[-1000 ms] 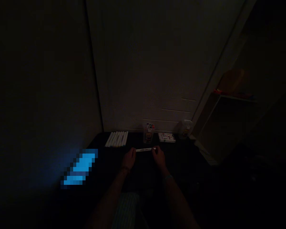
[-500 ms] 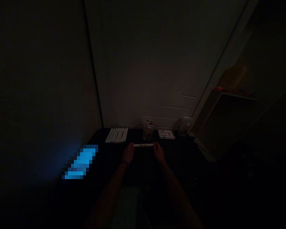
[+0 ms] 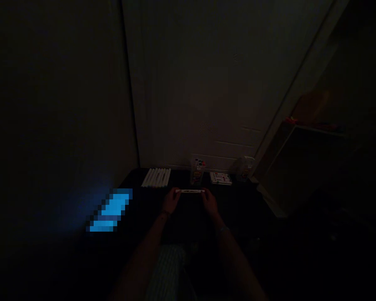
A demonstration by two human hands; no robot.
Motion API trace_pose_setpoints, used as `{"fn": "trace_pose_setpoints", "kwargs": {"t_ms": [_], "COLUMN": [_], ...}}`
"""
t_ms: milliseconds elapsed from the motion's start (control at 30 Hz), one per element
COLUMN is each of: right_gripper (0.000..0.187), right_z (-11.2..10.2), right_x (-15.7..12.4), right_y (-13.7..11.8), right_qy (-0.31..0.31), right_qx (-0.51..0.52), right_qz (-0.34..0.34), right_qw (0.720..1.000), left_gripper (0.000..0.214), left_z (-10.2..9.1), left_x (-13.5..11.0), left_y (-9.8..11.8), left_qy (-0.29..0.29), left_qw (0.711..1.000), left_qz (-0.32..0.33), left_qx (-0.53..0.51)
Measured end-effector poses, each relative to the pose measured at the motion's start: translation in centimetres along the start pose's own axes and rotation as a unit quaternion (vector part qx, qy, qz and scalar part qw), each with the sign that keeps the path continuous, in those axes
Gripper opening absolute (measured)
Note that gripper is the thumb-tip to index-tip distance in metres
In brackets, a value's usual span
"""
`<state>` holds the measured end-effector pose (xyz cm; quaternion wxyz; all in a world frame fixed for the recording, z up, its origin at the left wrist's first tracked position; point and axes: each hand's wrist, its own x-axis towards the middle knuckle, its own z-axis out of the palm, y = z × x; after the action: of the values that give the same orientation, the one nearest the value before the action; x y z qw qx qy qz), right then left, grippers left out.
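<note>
A white marker with dark print is held level between my two hands over the dark table. My left hand is closed on its left end. My right hand grips the right end. Just beyond the marker stands a clear plastic case with a few coloured marker ends showing at its top. Left of that case lies a row of several white markers, side by side. To its right is a flat pack of markers. The room is very dark, so fingertip detail is hard to make out.
Another clear case stands at the table's back right. A glowing blue, pixelated screen lies at the left. The wall rises right behind the table. A shelf unit with things on top stands to the right.
The view has shifted slightly, so the scene sits a little further right. Both hands still hold the marker; its right end shows a bit more between the right fingers.
</note>
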<state>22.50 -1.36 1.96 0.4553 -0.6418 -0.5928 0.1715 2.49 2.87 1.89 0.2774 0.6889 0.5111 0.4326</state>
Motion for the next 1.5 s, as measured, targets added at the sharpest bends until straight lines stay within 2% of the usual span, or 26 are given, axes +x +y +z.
{"fn": "trace_pose_setpoints", "kwargs": {"t_ms": [167, 433, 800, 1200, 1333, 1500], "right_gripper": [0.037, 0.036, 0.034, 0.035, 0.036, 0.034], "right_z": [0.2, 0.1, 0.1, 0.0, 0.1, 0.1], "right_x": [0.2, 0.1, 0.0, -0.1, 0.0, 0.0], "right_y": [0.2, 0.1, -0.2, -0.8, -0.7, -0.4], "right_qy": [0.006, 0.007, 0.011, 0.009, 0.0, 0.022], "right_qx": [0.001, 0.002, -0.004, -0.013, -0.006, -0.021], "right_qz": [0.002, 0.006, 0.012, 0.015, 0.015, 0.007], "right_qw": [1.0, 1.0, 1.0, 1.0, 1.0, 1.0], "left_gripper": [0.034, 0.041, 0.04, 0.043, 0.045, 0.043], "left_z": [0.2, 0.2, 0.3, 0.0, 0.2, 0.2], "left_x": [0.0, 0.0, 0.1, 0.0, 0.1, 0.1], "left_y": [-0.3, -0.2, -0.4, -0.1, -0.4, -0.2], "left_qy": [0.016, 0.016, 0.006, 0.004, 0.002, 0.011], "left_qw": [1.0, 0.999, 1.0, 1.0, 1.0, 1.0], "left_qz": [-0.005, -0.035, -0.015, 0.003, -0.009, -0.011], "left_qx": [0.009, -0.037, 0.014, -0.001, 0.001, 0.013]}}
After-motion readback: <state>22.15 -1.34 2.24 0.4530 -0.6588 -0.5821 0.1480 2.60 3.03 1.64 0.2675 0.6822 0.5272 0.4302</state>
